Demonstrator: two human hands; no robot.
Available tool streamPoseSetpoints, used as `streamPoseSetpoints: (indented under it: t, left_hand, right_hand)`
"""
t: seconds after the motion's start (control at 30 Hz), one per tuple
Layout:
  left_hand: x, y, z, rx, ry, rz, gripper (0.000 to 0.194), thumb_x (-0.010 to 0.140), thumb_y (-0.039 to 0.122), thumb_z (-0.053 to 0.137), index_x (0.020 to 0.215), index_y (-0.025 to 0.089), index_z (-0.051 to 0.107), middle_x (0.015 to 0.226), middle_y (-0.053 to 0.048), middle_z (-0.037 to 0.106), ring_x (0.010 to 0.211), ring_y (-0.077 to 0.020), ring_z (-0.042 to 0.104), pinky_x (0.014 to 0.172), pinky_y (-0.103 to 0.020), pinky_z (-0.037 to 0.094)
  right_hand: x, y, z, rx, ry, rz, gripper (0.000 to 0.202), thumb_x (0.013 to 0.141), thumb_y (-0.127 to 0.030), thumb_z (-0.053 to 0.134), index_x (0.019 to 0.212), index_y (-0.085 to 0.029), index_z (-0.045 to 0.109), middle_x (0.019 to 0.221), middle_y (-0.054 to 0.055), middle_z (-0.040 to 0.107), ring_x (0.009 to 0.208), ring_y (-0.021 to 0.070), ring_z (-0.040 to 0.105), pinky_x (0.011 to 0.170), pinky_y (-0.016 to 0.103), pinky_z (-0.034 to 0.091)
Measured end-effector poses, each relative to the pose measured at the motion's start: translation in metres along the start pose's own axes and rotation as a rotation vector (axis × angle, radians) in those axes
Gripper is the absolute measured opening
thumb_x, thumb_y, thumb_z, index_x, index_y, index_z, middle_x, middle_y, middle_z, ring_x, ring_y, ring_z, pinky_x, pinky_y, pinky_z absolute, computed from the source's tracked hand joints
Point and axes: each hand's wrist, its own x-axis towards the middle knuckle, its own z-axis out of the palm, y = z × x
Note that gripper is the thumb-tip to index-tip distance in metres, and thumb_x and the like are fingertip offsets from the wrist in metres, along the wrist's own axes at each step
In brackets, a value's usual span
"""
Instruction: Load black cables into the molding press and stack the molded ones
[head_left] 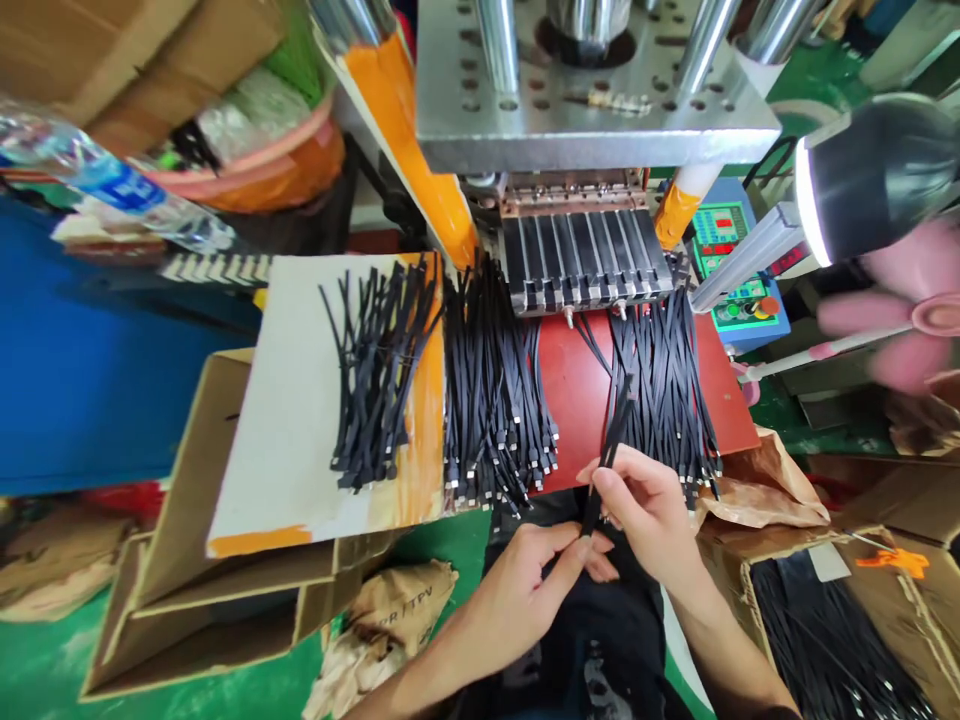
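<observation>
1. Clearly, my left hand (pixel 546 570) pinches the black cable (pixel 618 422) low down — my right hand (pixel 646 502) grips it higher up.
2. I see it tilted near the red worktop's (pixel 576 385) front edge — piled cables (pixel 495 390) lie beyond.

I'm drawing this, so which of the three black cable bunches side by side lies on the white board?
The leftmost bunch: it lies on the white board with orange tape, while the middle bunch and right bunch lie past its right edge.

cables (pixel 616 425): matt plastic | press plate (pixel 592 135): smooth, shiny metal | box (pixel 180 480): matt cardboard
</observation>
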Motion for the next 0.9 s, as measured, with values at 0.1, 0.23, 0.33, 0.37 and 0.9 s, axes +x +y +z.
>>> streamPoseSetpoints:
  t: [0.1,0.23,0.33,0.37,0.9]
  left_hand:
    - [0.016,0.013,-0.023,0.150,0.199,0.168,0.037,0.104,0.044,0.064,0.135,0.026,0.074,0.129,-0.008,0.079,0.116,-0.0261,0.074,0.109,-0.040,0.057]
    - [0.047,0.048,-0.056,0.183,0.294,0.399,0.027,0.103,0.038,0.067,0.121,0.022,0.080,0.111,-0.007,0.081,0.098,-0.0217,0.075,0.092,-0.034,0.061]
    - [0.062,0.067,-0.068,0.168,0.201,0.446,0.022,0.104,0.032,0.066,0.099,0.020,0.084,0.096,-0.005,0.081,0.087,-0.0186,0.075,0.083,-0.028,0.060]
    - [0.064,0.069,-0.069,0.155,0.176,0.440,0.023,0.104,0.031,0.066,0.097,0.019,0.084,0.095,-0.005,0.082,0.085,-0.0181,0.075,0.083,-0.028,0.060]
    - [0.075,0.074,-0.083,0.008,0.266,0.470,0.033,0.095,0.044,0.079,0.078,0.017,0.078,0.082,-0.003,0.070,0.070,-0.0134,0.064,0.062,-0.024,0.053]
  right_hand:
    - [0.004,0.004,0.012,-0.067,-0.060,-0.062,0.039,0.105,-0.048,0.063,0.084,-0.019,0.076,0.082,0.003,0.062,0.063,0.0111,0.051,0.055,0.024,0.040]
    - [0.003,0.010,0.014,-0.162,-0.099,-0.166,0.030,0.107,-0.040,0.061,0.094,-0.022,0.081,0.087,0.005,0.067,0.079,0.0168,0.060,0.069,0.028,0.048]
    - [0.004,0.013,0.011,-0.230,-0.053,-0.258,0.025,0.108,-0.031,0.059,0.103,-0.025,0.083,0.095,0.006,0.071,0.088,0.0189,0.065,0.080,0.030,0.053]
    - [0.005,0.014,0.010,-0.254,-0.017,-0.296,0.025,0.108,-0.028,0.058,0.107,-0.025,0.082,0.096,0.006,0.071,0.089,0.0189,0.066,0.081,0.031,0.054]
    - [0.059,-0.009,0.018,-0.264,0.014,-0.453,0.019,0.102,-0.030,0.068,0.085,-0.023,0.072,0.076,0.001,0.060,0.065,0.0146,0.051,0.058,0.028,0.041]
